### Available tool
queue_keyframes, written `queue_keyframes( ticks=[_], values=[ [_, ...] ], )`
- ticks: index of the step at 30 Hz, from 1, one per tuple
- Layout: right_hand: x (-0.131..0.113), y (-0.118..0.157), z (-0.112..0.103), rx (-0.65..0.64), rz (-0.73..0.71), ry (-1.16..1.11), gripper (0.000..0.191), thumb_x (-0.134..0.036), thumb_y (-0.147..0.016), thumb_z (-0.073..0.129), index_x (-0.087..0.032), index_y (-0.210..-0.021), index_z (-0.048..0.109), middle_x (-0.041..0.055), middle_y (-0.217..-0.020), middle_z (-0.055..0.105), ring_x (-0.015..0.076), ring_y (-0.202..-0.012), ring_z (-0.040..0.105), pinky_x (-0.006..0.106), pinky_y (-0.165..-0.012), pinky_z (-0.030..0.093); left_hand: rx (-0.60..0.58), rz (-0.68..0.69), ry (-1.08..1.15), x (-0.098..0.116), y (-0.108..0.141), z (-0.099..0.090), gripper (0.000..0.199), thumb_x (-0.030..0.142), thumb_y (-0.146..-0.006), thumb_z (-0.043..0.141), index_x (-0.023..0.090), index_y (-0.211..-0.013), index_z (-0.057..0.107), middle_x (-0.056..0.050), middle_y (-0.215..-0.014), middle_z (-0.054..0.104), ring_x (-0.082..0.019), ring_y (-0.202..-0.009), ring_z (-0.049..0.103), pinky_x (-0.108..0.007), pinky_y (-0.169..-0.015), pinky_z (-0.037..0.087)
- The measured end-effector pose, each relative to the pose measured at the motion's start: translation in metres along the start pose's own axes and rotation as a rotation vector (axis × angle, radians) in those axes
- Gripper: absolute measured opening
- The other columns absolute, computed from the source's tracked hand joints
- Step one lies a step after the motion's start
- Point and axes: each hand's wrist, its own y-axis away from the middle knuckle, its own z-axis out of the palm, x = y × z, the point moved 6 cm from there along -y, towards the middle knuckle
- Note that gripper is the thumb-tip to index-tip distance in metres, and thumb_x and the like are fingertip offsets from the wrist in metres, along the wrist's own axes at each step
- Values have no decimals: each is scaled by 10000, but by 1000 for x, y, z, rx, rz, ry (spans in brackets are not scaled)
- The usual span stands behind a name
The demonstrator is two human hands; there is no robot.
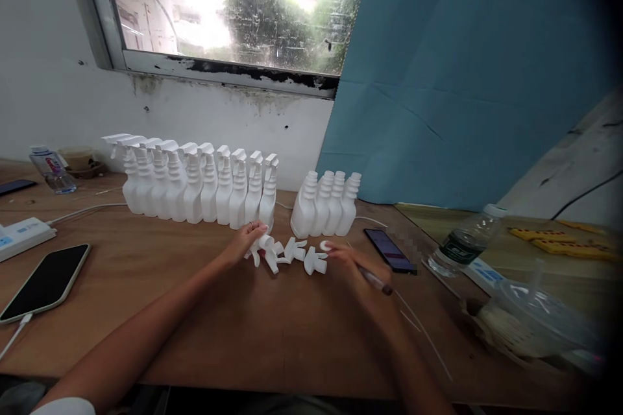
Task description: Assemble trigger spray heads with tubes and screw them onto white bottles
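Note:
My left hand (247,241) is closed, its thumb and fingertips pinching a white trigger spray head (265,242) just above the table. My right hand (357,269) is closed too. Across its palm lies a dark pen-like stick (376,280), and a small round white piece (324,246) shows at its fingertips. Between the hands lie several loose white spray heads (315,260). Behind my left hand stands a row of white bottles (192,194) fitted with spray heads. To the right of that row, several white bottles (304,207) stand without heads, their necks bare.
Phones lie at the left (46,282) and right (389,249). A water bottle (460,246) and a lidded plastic cup (530,318) stand on the right. Power strips (24,238) and cables run along both sides. A wall with a window (233,13) rises behind the table.

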Motion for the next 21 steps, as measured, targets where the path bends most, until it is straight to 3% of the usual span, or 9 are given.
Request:
queue_keyframes(
  ticks=[3,5,9,13,17,19,21],
  values=[
    [34,-6,-28,91,224,134,366,-493,-896,533,-203,-839,749,89,-848,760,289,-826,717,377,-731,548,149,68,-192,-1,-8,-25,389,493,-720,619,190,-593,413,48,-540,412,-114,-528,417,-222,-499,286],
    [53,-8,-38,86,321,200,420,-545,-879,526,-199,-776,740,85,-707,743,288,-718,716,356,-648,528,185,77,-317,-4,-10,-34,370,423,-685,658,181,-527,428,46,-517,388,-112,-541,370,-230,-506,228],
    [69,-6,-44,89,400,177,498,-619,-851,514,-178,-794,737,86,-677,734,274,-686,714,334,-630,528,133,57,-502,-12,-9,-34,418,386,-686,653,183,-440,383,46,-459,317,-101,-498,289,-252,-502,163],
    [62,-7,-42,113,418,56,492,-629,-836,534,-173,-828,719,73,-653,721,252,-659,708,319,-627,536,21,30,-602,-17,-7,-26,440,418,-717,629,176,-428,402,37,-439,343,-98,-464,312,-248,-483,183],
    [39,-20,-20,67,398,-184,396,-582,-834,566,-203,-814,677,43,-687,707,197,-558,665,287,-533,510,-82,8,-623,-15,-3,-17,356,487,-763,600,148,-659,628,1,-548,557,-124,-476,468,-228,-478,293],
    [25,-31,4,-9,360,-312,357,-554,-816,590,-205,-781,659,35,-725,686,168,-504,622,271,-454,470,-136,-8,-621,-13,0,-12,416,542,-783,586,142,-864,668,6,-546,584,-120,-423,477,-225,-459,324],
    [11,-44,35,-137,311,-371,322,-514,-827,574,-207,-779,656,-13,-581,582,139,-433,545,255,-411,419,-209,-31,-593,-14,4,-6,523,605,-804,555,141,-1029,638,25,-501,573,-116,-368,461,-219,-428,327]
  ],
)
